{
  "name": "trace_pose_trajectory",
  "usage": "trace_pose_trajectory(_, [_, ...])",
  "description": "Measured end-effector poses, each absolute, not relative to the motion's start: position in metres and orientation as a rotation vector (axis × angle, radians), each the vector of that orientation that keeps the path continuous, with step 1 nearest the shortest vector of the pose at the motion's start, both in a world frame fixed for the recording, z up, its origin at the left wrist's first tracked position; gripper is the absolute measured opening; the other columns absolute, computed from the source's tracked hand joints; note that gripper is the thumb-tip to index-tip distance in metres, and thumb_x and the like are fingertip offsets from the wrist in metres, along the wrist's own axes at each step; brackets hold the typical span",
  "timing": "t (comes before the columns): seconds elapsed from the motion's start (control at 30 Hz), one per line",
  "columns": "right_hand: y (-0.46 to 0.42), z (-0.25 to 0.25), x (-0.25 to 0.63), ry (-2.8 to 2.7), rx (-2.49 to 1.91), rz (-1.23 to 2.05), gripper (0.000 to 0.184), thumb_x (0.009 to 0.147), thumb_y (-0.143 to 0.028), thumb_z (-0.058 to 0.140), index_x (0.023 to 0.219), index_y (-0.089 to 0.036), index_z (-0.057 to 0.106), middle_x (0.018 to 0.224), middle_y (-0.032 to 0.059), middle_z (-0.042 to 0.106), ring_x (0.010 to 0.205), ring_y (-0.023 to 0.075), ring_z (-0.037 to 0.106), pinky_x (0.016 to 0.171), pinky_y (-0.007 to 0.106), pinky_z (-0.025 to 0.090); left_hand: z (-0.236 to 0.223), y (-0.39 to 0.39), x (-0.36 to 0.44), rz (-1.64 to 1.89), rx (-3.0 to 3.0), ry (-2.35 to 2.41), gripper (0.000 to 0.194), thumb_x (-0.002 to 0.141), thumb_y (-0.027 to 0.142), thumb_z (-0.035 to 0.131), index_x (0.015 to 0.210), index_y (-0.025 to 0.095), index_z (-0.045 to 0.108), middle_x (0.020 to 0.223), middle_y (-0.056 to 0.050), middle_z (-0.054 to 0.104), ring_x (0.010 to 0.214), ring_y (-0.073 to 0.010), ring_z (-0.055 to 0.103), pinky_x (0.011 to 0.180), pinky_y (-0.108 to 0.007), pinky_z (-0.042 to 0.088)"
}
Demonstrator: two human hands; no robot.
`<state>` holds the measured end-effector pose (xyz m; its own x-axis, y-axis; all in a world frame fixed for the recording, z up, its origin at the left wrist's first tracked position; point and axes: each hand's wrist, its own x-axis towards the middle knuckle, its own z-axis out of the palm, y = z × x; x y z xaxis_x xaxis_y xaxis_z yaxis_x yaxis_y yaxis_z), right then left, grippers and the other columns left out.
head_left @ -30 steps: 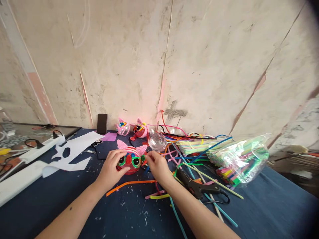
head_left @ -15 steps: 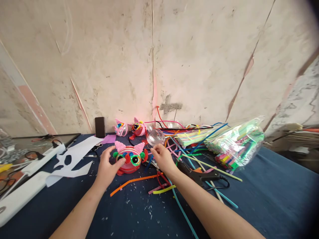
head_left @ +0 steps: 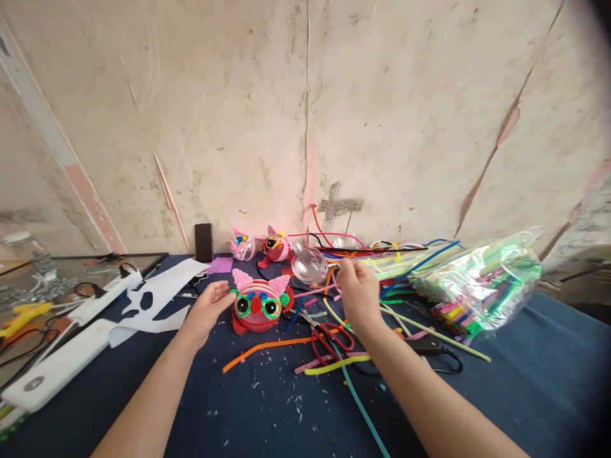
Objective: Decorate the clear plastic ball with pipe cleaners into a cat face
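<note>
A pink and red pipe-cleaner animal head (head_left: 258, 308), with pointed ears and big black-and-green eyes, rests on the dark blue cloth. Beside it on the left is my left hand (head_left: 206, 315), open, fingers stretched toward its edge. Over the pile of pipe cleaners is my right hand (head_left: 359, 294), fingers curled closed. A pink pipe cleaner (head_left: 315, 291) runs toward those fingertips, but whether they grip it I cannot make out. Between the hands lie red-handled scissors (head_left: 333, 340) and an orange pipe cleaner (head_left: 260, 348). A clear plastic ball (head_left: 309, 266) sits behind them.
Two smaller pipe-cleaner figures (head_left: 275, 245) and a black phone (head_left: 203, 242) stand by the wall. A clear bag of pipe cleaners (head_left: 496, 286) is on the right. Partly under my right forearm lies a black tool with a cord (head_left: 424, 345). Cut white paper (head_left: 160, 292) and a white power strip (head_left: 102, 299) lie left.
My left hand has let go of the animal head and opened beside it. My right hand has moved right over the pipe cleaners, uncovering the scissors. The whole view has shifted slightly.
</note>
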<state>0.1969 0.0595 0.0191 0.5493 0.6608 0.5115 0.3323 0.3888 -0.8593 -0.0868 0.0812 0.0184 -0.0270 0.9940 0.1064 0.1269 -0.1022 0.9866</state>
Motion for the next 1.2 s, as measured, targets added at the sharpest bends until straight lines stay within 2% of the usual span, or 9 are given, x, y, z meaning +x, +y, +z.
trace_pose_trajectory(0.1, [0.051, 0.012, 0.170, -1.328, -1.120, 0.248, 0.017, 0.081, -0.032, 0.053, 0.070, -0.020, 0.058, 0.066, 0.0010, 0.057, 0.063, 0.0162, 0.053, 0.061, 0.028, 0.045, 0.010, 0.078, -0.077, 1.248, 1.317, 1.268, 0.061, 0.061, 0.040, 0.079, 0.113, 0.020, 0.056, 0.120, -0.014, 0.060, 0.119, -0.0293, 0.051, 0.098, -0.040, 0.039])
trace_pose_trajectory(0.17, [0.042, 0.007, 0.150, -1.623, -1.023, 0.122, 0.015, 0.082, -0.025, 0.052, 0.086, -0.019, 0.066, 0.088, 0.0080, 0.064, 0.084, 0.0217, 0.057, 0.076, 0.035, 0.048, 0.003, 0.075, -0.071, 1.240, 1.296, 1.241, 0.068, 0.064, 0.036, 0.078, 0.123, 0.021, 0.048, 0.121, -0.014, 0.058, 0.117, -0.0283, 0.052, 0.098, -0.040, 0.039])
trace_pose_trajectory(0.3, [0.028, 0.000, 0.124, -2.087, -0.978, -0.277, 0.029, 0.088, -0.022, 0.051, 0.114, -0.022, 0.062, 0.132, 0.0152, 0.050, 0.119, 0.0320, 0.044, 0.091, 0.050, 0.041, -0.006, 0.067, -0.059, 1.223, 1.331, 1.134, 0.070, 0.067, 0.031, 0.076, 0.127, 0.022, 0.042, 0.121, -0.010, 0.058, 0.113, -0.0266, 0.054, 0.098, -0.040, 0.039])
trace_pose_trajectory(0.47, [0.025, -0.006, 0.116, -2.175, -1.055, -0.342, 0.028, 0.090, -0.022, 0.049, 0.114, -0.020, 0.063, 0.137, 0.0170, 0.046, 0.125, 0.0325, 0.040, 0.093, 0.051, 0.040, -0.007, 0.063, -0.054, 1.202, 1.368, 1.094, 0.058, 0.068, 0.023, 0.071, 0.119, 0.020, 0.044, 0.111, -0.007, 0.060, 0.107, -0.0244, 0.056, 0.096, -0.039, 0.040])
trace_pose_trajectory(0.87, [0.028, -0.010, 0.117, -2.100, -1.123, -0.236, 0.038, 0.086, -0.019, 0.048, 0.122, -0.015, 0.057, 0.145, 0.0186, 0.036, 0.132, 0.0332, 0.033, 0.099, 0.054, 0.035, -0.015, 0.064, -0.051, 1.209, 1.377, 1.141, 0.096, 0.060, 0.023, 0.080, 0.139, 0.021, 0.025, 0.123, -0.012, 0.053, 0.117, -0.0291, 0.051, 0.101, -0.042, 0.038])
trace_pose_trajectory(1.0, [0.032, -0.005, 0.126, -1.987, -1.121, -0.169, 0.037, 0.086, -0.024, 0.046, 0.120, -0.015, 0.058, 0.139, 0.0189, 0.045, 0.127, 0.0331, 0.041, 0.098, 0.052, 0.036, -0.019, 0.067, -0.052, 1.231, 1.368, 1.173, 0.106, 0.055, 0.024, 0.083, 0.142, 0.021, 0.021, 0.128, -0.014, 0.049, 0.119, -0.0299, 0.050, 0.103, -0.042, 0.036])
trace_pose_trajectory(1.1, [0.039, -0.002, 0.142, -1.736, -1.335, 0.125, 0.036, 0.089, -0.037, 0.040, 0.093, -0.014, 0.067, 0.096, 0.0170, 0.069, 0.091, 0.0287, 0.063, 0.080, 0.041, 0.048, -0.017, 0.071, -0.059, 1.127, 1.351, 1.167, 0.102, 0.055, 0.025, 0.084, 0.140, 0.020, 0.026, 0.127, -0.015, 0.052, 0.117, -0.0299, 0.052, 0.099, -0.042, 0.040])
trace_pose_trajectory(1.17, [0.045, -0.003, 0.151, -1.620, -1.532, 0.419, 0.045, 0.089, -0.046, 0.037, 0.071, -0.016, 0.065, 0.065, 0.0102, 0.067, 0.063, 0.0234, 0.064, 0.062, 0.034, 0.049, -0.014, 0.073, -0.065, 1.029, 1.386, 1.102, 0.086, 0.058, 0.027, 0.082, 0.132, 0.019, 0.038, 0.123, -0.014, 0.056, 0.114, -0.0293, 0.055, 0.097, -0.041, 0.042])
trace_pose_trajectory(1.2, [0.048, -0.005, 0.153, -1.598, -1.581, 0.564, 0.047, 0.089, -0.049, 0.037, 0.067, -0.017, 0.063, 0.060, 0.0078, 0.064, 0.057, 0.0214, 0.063, 0.057, 0.031, 0.047, -0.013, 0.074, -0.067, 1.000, 1.405, 1.064, 0.078, 0.060, 0.028, 0.081, 0.127, 0.018, 0.044, 0.122, -0.014, 0.059, 0.113, -0.0290, 0.056, 0.097, -0.041, 0.042])
